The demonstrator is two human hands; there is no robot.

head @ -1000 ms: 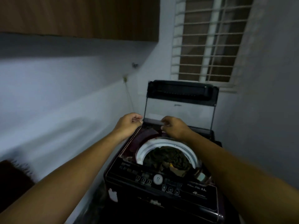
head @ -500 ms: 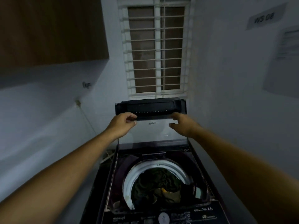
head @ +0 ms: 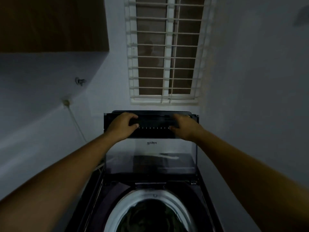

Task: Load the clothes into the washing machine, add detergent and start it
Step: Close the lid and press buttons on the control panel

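Gripping upright lid [head: 151, 148], our left hand [head: 122, 126] curled at left end, right hand [head: 184, 127] at right; clothes [head: 153, 218] in drum [head: 120, 211] nearer.

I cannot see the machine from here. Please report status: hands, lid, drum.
Left hand and right hand grip the handle bar of the upright lid. Clothes lie in the drum. Nothing seen in the lid's path.

Single head-worn wide-angle view, close above the open washing machine [head: 127, 203], toward the barred window [head: 167, 47]
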